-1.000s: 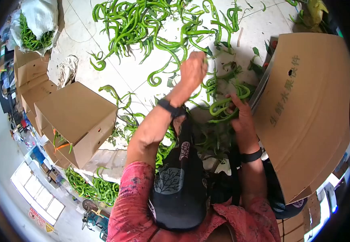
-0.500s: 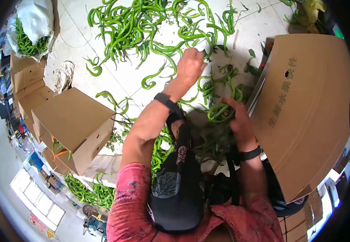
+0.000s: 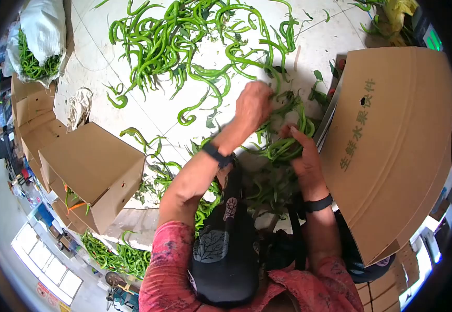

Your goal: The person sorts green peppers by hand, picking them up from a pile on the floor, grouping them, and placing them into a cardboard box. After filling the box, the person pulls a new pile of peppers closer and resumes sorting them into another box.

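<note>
My left hand (image 3: 253, 105) is curled closed over the near edge of the loose green chili peppers, slightly blurred; what its fingers hold, if anything, is hidden. Just right of it, my right hand (image 3: 306, 154) grips a bunch of long, curly green chili peppers (image 3: 279, 151), its thumb lying along the bunch. A big heap of the same chili peppers (image 3: 158, 39) spreads over the white tiled floor (image 3: 145, 112) beyond my hands. Loose leaves (image 3: 317, 93) lie between the peppers and the box at right.
A large cardboard box (image 3: 392, 140) stands close on my right. Another cardboard box (image 3: 91, 161) is at left, with a white sack (image 3: 43, 31) of peppers behind it and a crumpled cloth (image 3: 80, 108) nearby. More peppers (image 3: 117, 255) lie at lower left.
My left hand has come down and slightly right, closer to my right hand. My right hand still holds the chili peppers, and the view has shifted a little.
</note>
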`<move>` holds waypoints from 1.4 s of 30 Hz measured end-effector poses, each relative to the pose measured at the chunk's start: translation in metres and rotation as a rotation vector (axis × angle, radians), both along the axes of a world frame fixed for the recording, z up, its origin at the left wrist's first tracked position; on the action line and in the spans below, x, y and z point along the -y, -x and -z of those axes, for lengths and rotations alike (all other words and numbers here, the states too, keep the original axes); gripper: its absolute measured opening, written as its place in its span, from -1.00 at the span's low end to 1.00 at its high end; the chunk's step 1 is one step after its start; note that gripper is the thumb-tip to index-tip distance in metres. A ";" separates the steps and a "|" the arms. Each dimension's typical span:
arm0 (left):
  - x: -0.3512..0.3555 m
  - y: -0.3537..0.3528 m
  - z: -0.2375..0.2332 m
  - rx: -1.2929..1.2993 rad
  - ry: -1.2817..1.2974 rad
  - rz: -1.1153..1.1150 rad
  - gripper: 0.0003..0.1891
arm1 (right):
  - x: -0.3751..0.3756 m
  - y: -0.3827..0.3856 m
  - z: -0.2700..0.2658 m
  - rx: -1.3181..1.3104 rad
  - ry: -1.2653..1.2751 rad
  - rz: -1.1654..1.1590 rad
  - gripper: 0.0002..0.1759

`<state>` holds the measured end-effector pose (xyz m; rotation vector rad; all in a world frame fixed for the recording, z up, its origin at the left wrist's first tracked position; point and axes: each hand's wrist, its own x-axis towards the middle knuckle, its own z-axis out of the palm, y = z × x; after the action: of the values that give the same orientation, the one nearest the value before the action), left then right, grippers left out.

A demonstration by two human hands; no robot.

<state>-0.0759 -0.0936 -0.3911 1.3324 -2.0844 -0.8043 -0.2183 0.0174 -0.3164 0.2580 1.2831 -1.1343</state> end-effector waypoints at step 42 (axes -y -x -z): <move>-0.003 -0.126 -0.028 -1.297 -1.310 -0.360 -0.65 | 0.000 -0.013 -0.002 0.065 0.039 -0.118 -0.80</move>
<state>0.0499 -0.0910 -0.3633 1.0200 -0.1636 -2.1809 -0.2053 0.0175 -0.3140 0.1858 1.2022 -1.0410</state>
